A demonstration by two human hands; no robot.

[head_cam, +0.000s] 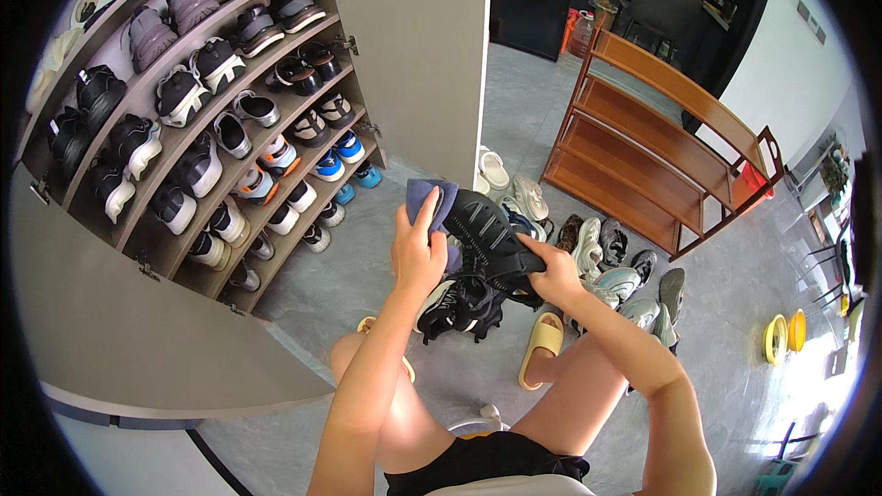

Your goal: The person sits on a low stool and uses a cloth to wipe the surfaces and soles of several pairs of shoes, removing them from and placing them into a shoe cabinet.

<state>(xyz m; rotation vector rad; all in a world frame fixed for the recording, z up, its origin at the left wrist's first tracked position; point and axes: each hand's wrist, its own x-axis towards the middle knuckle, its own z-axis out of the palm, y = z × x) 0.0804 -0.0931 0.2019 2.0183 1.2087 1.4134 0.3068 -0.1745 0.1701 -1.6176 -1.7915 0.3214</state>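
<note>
My left hand (422,248) grips a bluish-purple cloth (428,201) and presses it against the toe end of a black shoe (486,227). The other end of that shoe is held in my right hand (551,272), with the thumb on its upper side. Below the shoe, black and white sneakers (458,310) lie on the grey floor between my feet. Part of the cloth hangs beneath my left hand, and my fingers hide some of it.
An open shoe cabinet (275,275) with filled shelves stands at the left, its door (413,48) swung out. Many shoes (620,282) lie on the floor to the right, before a brown wooden rack (634,165). Yellow basins (775,339) are at the far right.
</note>
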